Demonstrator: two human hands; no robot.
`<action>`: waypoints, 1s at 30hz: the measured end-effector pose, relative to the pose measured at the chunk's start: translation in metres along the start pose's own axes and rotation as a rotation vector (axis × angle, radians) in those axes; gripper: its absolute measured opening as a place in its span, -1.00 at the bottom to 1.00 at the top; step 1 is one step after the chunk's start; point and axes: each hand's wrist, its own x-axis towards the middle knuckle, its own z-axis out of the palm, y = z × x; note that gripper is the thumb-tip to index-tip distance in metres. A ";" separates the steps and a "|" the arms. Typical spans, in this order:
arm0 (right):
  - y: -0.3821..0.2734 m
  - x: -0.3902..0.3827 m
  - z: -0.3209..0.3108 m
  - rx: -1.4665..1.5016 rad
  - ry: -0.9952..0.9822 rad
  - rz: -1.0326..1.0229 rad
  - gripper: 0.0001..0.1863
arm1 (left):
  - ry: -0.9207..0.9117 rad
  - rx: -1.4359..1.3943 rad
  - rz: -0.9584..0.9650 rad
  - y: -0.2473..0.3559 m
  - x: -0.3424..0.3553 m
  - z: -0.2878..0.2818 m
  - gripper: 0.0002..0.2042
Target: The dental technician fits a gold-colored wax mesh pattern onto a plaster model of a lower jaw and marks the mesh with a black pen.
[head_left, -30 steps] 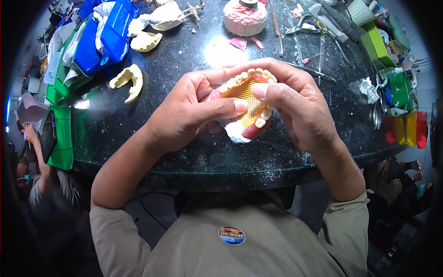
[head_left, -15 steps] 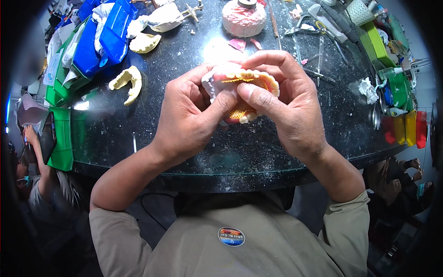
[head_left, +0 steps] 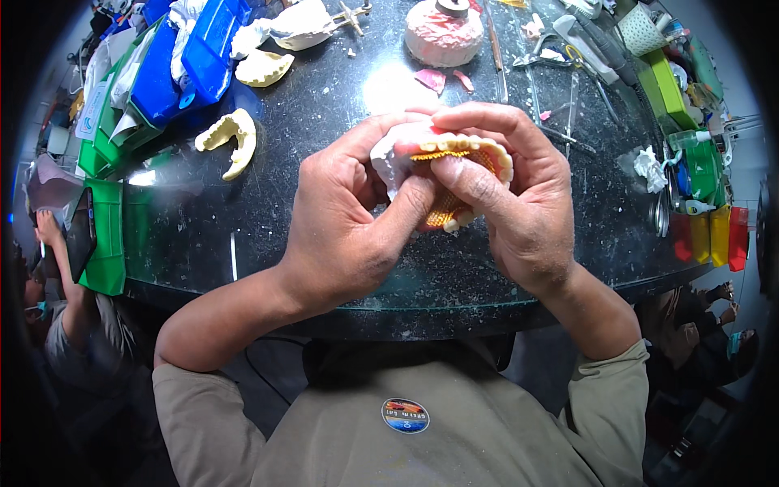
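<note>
Both my left hand [head_left: 345, 223] and right hand [head_left: 527, 207] are half curled, gripping a denture [head_left: 445, 148] between them, just above the dark counter [head_left: 187, 219]. My left thumb reaches up its near side, fingers largely hidden behind the white material [head_left: 385, 162] at its left end. My right thumb lies over the gold mesh [head_left: 445, 203], its tip near the left one, while the right forefinger arches above the row of teeth.

Beyond my hands stands a round pink-and-white block [head_left: 442, 40], with pink scraps [head_left: 430, 79] in front. Left of me lie a cream arch-shaped cast [head_left: 241, 134] and a second cast [head_left: 264, 69], near a blue bin [head_left: 207, 69]. Slim metal tools [head_left: 566, 139] and crumpled white paper [head_left: 649, 169] lie off to my right.
</note>
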 end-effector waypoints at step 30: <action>0.005 0.006 -0.007 0.174 0.012 0.301 -0.70 | -0.020 0.022 -0.333 0.003 0.006 0.000 -0.64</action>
